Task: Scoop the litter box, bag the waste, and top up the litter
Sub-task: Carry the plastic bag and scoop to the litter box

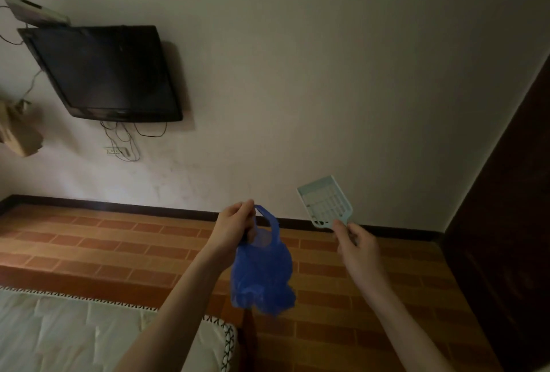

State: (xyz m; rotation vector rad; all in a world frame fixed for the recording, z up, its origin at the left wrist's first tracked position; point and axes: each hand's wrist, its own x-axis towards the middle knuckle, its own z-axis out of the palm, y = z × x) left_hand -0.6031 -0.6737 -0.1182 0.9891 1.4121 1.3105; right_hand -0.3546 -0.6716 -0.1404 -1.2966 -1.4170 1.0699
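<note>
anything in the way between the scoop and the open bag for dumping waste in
Nothing visible stands between them. The right hand holds the pale green scoop by its handle, raised beside the blue bag, which hangs from the left hand by a handle. Only open air lies between them. The bag's mouth looks slack, not spread open.

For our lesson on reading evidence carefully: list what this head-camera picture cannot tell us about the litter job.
- Blue bag, head view: crumpled plastic hides its contents.
- Scoop handle: covered by the right hand.
- Litter box: not in frame.
- Dark panel at right: too dim to identify.
- Left hand hides part of the bag's handles.
</note>
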